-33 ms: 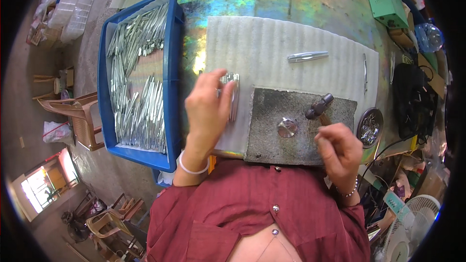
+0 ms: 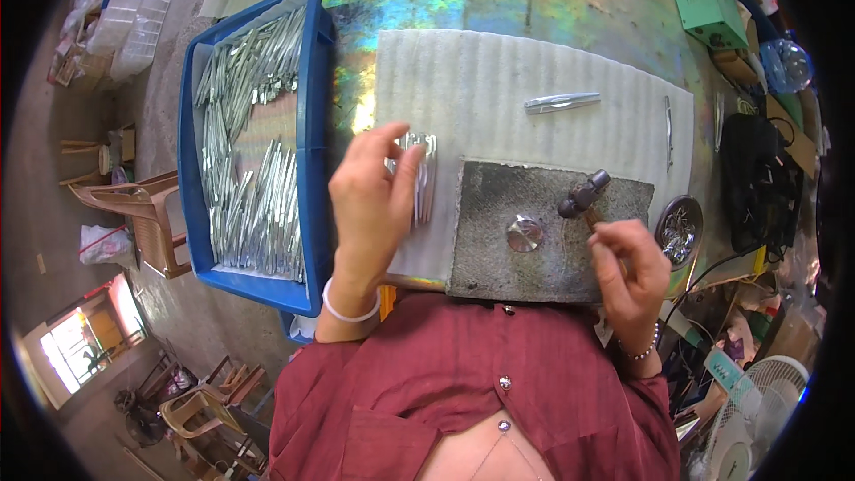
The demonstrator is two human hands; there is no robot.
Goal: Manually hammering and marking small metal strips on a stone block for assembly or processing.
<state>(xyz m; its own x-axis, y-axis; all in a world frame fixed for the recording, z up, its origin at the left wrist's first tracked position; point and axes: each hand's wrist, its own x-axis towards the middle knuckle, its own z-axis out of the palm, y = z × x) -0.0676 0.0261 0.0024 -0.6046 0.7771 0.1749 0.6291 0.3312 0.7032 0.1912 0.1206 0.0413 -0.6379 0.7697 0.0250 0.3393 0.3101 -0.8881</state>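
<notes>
My left hand point(image 2: 368, 205) is over the left part of the white foam sheet point(image 2: 481, 80), thumb apart from the fingers and nothing visible between them. Beside its thumb, partly covered by the hand, lies a row of slim silvery metal pieces point(image 2: 426, 174). My right hand point(image 2: 631, 269) hovers at the right edge of a dark, rough mat point(image 2: 494, 272), fingers curled and thumb drawn in; whatever they pinch is hidden. A hammer point(image 2: 583, 194) rests on the mat, its handle running beneath that hand. A round, shiny metal block point(image 2: 525, 233) sits left of the hammer.
A blue tray point(image 2: 310, 125) of many metal strips stands at the left. On the foam lie a silvery knife-like piece point(image 2: 563, 103) and a thin metal piece point(image 2: 669, 134). A dark bowl point(image 2: 679, 233) of small metal parts is at right, near a black bag point(image 2: 757, 183).
My left hand has shifted slightly left, showing more of the row of metal pieces. My right hand has moved a little to the right; the hammer stays on the mat.
</notes>
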